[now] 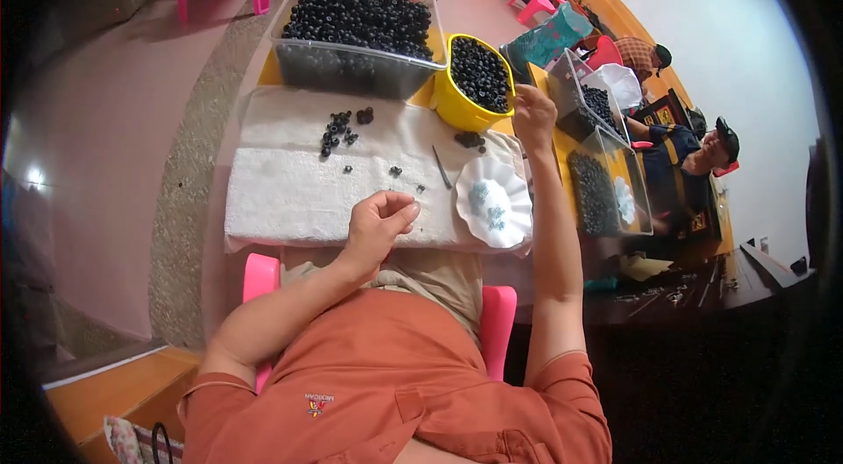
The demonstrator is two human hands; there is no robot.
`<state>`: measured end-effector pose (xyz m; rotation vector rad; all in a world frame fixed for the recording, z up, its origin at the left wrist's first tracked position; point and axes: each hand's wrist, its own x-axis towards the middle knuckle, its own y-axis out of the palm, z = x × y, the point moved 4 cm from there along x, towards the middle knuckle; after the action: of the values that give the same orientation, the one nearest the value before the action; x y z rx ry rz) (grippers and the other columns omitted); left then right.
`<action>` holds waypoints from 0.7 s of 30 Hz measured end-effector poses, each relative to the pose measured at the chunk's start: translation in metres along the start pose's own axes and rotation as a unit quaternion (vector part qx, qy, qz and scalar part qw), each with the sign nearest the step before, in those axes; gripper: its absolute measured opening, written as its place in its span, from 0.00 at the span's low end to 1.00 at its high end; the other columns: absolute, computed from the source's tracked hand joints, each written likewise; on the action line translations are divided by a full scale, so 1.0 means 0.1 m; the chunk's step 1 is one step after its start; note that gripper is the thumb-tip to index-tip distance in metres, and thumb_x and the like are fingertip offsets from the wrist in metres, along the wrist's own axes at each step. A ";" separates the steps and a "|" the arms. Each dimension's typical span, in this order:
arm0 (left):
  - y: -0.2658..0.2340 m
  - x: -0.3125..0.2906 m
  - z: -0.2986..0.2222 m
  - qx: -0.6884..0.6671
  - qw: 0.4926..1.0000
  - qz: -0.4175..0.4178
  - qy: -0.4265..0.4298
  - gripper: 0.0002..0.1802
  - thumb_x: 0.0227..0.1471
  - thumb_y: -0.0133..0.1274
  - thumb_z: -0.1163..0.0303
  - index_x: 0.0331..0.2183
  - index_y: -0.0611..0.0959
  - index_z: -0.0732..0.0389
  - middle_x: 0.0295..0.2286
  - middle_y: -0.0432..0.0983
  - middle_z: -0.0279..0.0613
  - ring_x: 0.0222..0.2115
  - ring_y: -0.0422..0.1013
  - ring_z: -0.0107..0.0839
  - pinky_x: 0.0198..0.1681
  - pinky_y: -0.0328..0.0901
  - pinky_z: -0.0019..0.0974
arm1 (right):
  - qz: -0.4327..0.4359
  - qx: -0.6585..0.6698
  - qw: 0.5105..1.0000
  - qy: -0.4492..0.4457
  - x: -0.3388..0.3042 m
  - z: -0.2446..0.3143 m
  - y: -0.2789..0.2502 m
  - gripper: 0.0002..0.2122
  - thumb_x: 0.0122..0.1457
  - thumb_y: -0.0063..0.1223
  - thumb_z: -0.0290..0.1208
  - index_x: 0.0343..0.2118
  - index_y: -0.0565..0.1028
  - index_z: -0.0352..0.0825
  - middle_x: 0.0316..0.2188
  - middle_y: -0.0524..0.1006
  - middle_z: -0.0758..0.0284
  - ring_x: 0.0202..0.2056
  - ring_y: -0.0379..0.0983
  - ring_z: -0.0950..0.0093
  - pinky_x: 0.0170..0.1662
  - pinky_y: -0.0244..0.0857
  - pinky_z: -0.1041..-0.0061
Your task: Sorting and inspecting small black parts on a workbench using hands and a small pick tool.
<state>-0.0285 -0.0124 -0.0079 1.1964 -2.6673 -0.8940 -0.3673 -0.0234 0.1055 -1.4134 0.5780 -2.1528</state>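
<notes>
Reaching, right hand (534, 117): arm stretched well forward, at the right rim of the yellow tub (457, 108); fingers bent in toward that side, partly hidden; cannot tell contact with rim or contents, nor any gap between fingertips
Left hand (376, 231): low over the near part of the cloth (281, 201); thumb and forefinger brought together, tips pointing right; cannot tell of any small piece pinched between
Yellow tub: upright at the far right part of the cloth, filled nearly to the rim with dark pieces (479, 73); lying just left of the right fingers, beyond and to the right of the left ones; round-mouthed, so without a long axis; right hand clearly nearer
Loose pieces (334, 132): scattered left of the tub, beyond the left hand
Small bits (396, 171): sparse, just beyond the left fingertips
Dark clump (471, 140): just on the near side of the tub
Thin tool (442, 167): lying between the hands, long axis mostly fore and aft, far end leaning left; left fingertips nearer
White dish (518, 192): scalloped, between tool and right forearm; bluish patches inside, pattern or contents, cannot tell
Clear box (351, 69): beyond the cloth, left of the tub, heaped with similar pieces
</notes>
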 end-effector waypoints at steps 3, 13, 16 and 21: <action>0.02 -0.02 0.02 0.005 1.000 0.011 0.006 0.10 0.53 0.60 0.68 0.35 0.80 0.62 0.29 0.76 0.32 0.29 0.70 0.19 0.35 0.69 0.26 | 0.002 0.019 1.000 0.022 -0.28 0.04 -0.12 0.07 0.51 0.54 0.19 0.34 0.81 0.30 0.26 0.81 0.63 0.29 0.76 0.78 0.35 0.69 0.80; 0.33 -0.46 -0.43 0.141 0.973 0.023 0.178 0.10 0.52 0.59 0.75 0.38 0.78 0.63 0.31 0.75 0.36 0.29 0.70 0.21 0.32 0.66 0.26 | 0.042 0.216 0.971 0.092 -1.12 0.53 -0.42 0.06 0.56 0.52 0.14 0.35 0.78 0.27 0.26 0.79 0.69 0.29 0.76 0.82 0.34 0.71 0.83; 0.54 -1.03 -0.99 0.189 0.848 0.102 0.485 0.14 0.48 0.57 0.82 0.39 0.76 0.62 0.34 0.74 0.43 0.28 0.71 0.34 0.30 0.68 0.34 | 0.049 0.228 0.968 0.090 -1.29 0.62 -0.47 0.07 0.56 0.51 0.14 0.35 0.78 0.28 0.29 0.79 0.68 0.30 0.76 0.82 0.35 0.71 0.83; 0.75 -1.65 -1.44 -0.044 0.806 0.164 0.568 0.12 0.45 0.60 0.78 0.34 0.76 0.66 0.33 0.76 0.51 0.27 0.73 0.39 0.29 0.71 0.36 | 0.089 0.177 0.979 0.043 -1.42 0.81 -0.34 0.07 0.54 0.53 0.14 0.35 0.77 0.29 0.31 0.79 0.64 0.32 0.75 0.80 0.37 0.70 0.81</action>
<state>0.0795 0.0747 0.1766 0.7818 -1.6958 -0.1040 -0.2505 0.0843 0.0545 -1.0421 0.3171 -2.0552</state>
